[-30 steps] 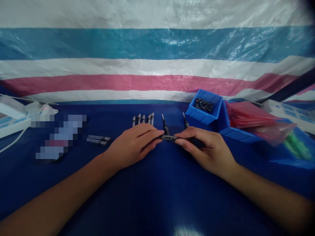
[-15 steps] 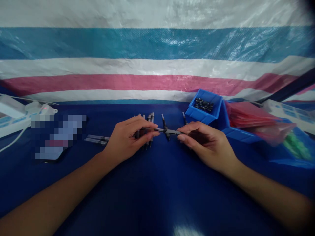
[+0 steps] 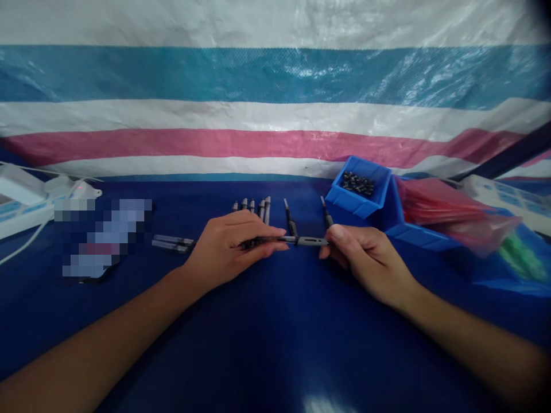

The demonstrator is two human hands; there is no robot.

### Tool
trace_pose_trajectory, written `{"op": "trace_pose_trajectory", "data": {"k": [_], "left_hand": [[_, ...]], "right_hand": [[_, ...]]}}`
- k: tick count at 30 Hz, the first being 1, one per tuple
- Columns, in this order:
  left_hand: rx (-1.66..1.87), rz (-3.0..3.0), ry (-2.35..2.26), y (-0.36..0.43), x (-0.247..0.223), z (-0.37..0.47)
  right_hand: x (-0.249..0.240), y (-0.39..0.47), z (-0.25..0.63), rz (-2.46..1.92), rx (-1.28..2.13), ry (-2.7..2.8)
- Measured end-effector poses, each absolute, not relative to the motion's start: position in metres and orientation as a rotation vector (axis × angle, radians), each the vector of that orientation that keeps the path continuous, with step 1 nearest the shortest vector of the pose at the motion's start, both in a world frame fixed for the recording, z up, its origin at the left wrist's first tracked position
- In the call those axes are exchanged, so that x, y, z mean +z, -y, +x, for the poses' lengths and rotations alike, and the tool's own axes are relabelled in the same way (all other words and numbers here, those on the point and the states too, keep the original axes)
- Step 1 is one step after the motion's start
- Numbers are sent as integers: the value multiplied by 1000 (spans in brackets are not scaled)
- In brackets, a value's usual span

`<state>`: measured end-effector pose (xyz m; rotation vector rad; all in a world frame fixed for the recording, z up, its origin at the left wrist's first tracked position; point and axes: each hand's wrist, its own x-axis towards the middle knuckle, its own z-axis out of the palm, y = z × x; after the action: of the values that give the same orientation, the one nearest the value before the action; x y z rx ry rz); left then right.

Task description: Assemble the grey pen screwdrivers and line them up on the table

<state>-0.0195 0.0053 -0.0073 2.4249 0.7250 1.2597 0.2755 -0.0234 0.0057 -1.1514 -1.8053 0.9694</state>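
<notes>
A pen [image 3: 312, 241] lies level between both hands, its grey slotted part toward the right. My left hand [image 3: 239, 238] is closed on the slim dark end, thumb below and fingers above. My right hand [image 3: 365, 255] pinches the far end of the grey part; its tip is hidden by the fingers. Just behind the held pen, a dark thin pen part [image 3: 290, 217] rests on the table, and a similar pen part [image 3: 325, 211] sits by my right thumb. Several clear-barrelled pens [image 3: 262, 209] lie side by side behind my left hand, partly covered by it.
Clear tubes [image 3: 172, 243] lie left of my left wrist, near a pixelated phone-like object [image 3: 109, 238]. A blue bin [image 3: 359, 203] holds small black parts [image 3: 357, 183]. Right of it, bins hold red plastic bags [image 3: 447, 209] and green material [image 3: 523, 255]. Power strips stand at both sides.
The held pen and my right hand have shifted slightly right and down. My right thumb has moved from below the pen to above it. My left hand still grips its end.
</notes>
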Motion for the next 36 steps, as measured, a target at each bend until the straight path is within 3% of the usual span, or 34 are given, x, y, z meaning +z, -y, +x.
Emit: {"op": "trace_pose_trajectory", "data": {"k": [23, 36], "left_hand": [[1306, 2345, -844, -11, -6, -22], [1295, 2299, -814, -11, -7, -21]], "right_hand": [[2, 20, 275, -976, 1124, 1660], [-1, 22, 276, -1005, 1010, 1717]]}}
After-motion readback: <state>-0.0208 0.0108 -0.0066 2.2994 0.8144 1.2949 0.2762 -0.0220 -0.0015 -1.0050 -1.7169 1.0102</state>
